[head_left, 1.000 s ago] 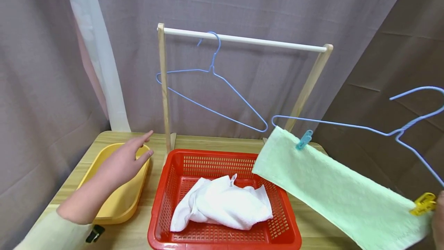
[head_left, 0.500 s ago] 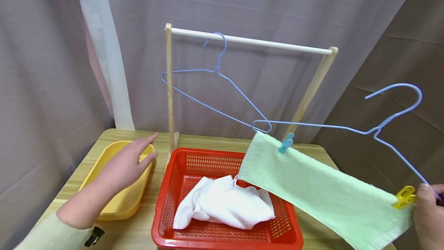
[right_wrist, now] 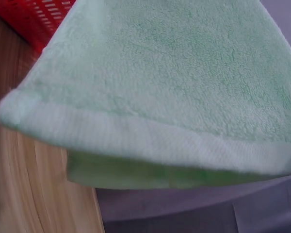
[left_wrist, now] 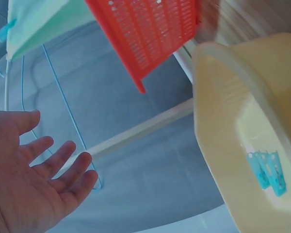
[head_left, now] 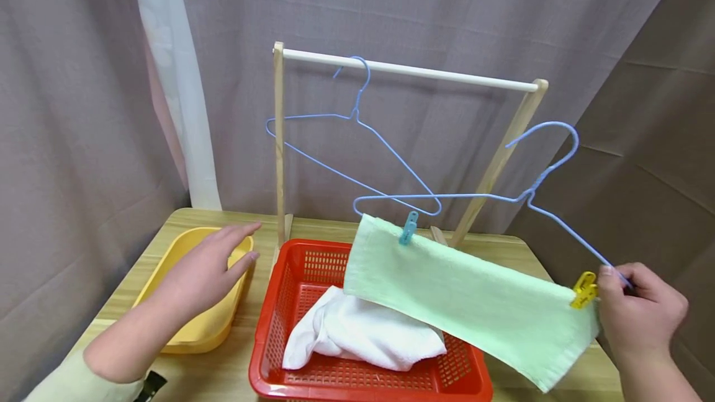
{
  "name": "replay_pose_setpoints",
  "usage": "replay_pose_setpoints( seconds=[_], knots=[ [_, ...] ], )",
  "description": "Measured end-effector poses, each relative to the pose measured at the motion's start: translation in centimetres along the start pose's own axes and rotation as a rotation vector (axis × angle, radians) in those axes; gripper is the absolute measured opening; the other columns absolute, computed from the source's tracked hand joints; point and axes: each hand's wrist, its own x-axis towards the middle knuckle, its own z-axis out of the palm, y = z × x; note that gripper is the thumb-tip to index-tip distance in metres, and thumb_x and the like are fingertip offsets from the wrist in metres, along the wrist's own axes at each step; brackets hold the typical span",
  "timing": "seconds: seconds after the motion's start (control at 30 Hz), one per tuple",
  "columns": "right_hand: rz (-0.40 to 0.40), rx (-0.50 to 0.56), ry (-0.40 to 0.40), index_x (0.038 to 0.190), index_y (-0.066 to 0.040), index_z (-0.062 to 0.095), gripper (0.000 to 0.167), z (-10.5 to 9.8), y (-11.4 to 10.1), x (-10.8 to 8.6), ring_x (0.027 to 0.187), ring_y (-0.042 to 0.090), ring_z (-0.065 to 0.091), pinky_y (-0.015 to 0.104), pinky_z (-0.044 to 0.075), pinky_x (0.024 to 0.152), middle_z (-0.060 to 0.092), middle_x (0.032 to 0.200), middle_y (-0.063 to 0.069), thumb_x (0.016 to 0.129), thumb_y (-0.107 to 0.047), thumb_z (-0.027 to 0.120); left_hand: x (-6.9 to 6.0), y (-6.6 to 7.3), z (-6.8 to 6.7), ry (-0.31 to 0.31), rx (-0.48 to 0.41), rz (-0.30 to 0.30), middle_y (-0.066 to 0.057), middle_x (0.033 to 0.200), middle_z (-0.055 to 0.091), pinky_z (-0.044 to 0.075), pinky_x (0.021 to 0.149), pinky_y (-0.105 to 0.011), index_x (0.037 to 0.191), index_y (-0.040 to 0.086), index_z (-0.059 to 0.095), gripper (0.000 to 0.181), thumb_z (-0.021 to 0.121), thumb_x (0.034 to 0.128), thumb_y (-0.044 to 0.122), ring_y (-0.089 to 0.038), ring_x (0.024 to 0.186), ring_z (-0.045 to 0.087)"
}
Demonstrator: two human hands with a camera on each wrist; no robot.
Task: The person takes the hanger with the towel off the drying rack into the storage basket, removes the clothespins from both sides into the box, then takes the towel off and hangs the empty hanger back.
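My right hand (head_left: pixel 642 315) grips the lower right corner of a blue wire hanger (head_left: pixel 447 195). A green towel (head_left: pixel 469 290) hangs from it, held by a blue clip (head_left: pixel 409 228) and a yellow clip (head_left: pixel 584 290); the towel's edge (right_wrist: pixel 150 136) fills much of the right wrist view. Over the yellow basin (head_left: pixel 209 321), my left hand (head_left: pixel 206 272) is held up with fingers spread and nothing in it. In the left wrist view that hand (left_wrist: pixel 39 174) shows its palm, and blue clips (left_wrist: pixel 267 171) lie in the basin.
A second blue hanger (head_left: pixel 396 154) hangs on the white rod (head_left: pixel 436 72) of a wooden rack (head_left: pixel 280 141). Below it on the table (head_left: pixel 313 228) stands a red basket (head_left: pixel 259 340) with a white towel (head_left: pixel 363 330) inside. Curtains (head_left: pixel 447 5) surround the table.
My right hand has come into view from the right and moved left with the hanger and green towel, which now overlaps the basket. My left hand has barely moved.
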Motion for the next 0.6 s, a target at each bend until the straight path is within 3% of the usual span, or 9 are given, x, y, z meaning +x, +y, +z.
replay_pose_setpoints(
  seconds=[0.17, 0.6],
  knots=[
    [-0.048, 0.060, -0.034, 0.055, 0.008, 0.049, 0.024, 2.1, -1.1, -0.2, 0.048, -0.004, 0.033, 0.014, 0.023, 0.049, 0.045, 0.052, -0.020, 0.077, 0.004, 0.058, -0.2, 0.9, -0.2, -0.009, -0.004, -0.009, -0.013, 0.141, 0.054, 0.038, 0.106, -0.059, 0.146, 0.015, 0.049, 0.051, 0.060, 0.0991, 0.032, -0.037, 0.132, 0.047],
    [-0.129, 0.073, -0.125, 0.058, 0.005, 0.053, 0.024, 6.3, -0.6, -0.6, 0.052, -0.004, 0.034, 0.014, 0.025, 0.049, 0.045, 0.056, -0.018, 0.079, 0.002, 0.063, -0.4, 3.0, -0.6, 0.016, -0.028, 0.017, -0.006, 0.137, 0.058, 0.041, 0.103, -0.056, 0.141, 0.018, 0.055, 0.047, 0.063, 0.0972, 0.031, -0.032, 0.128, 0.051]
  ],
)
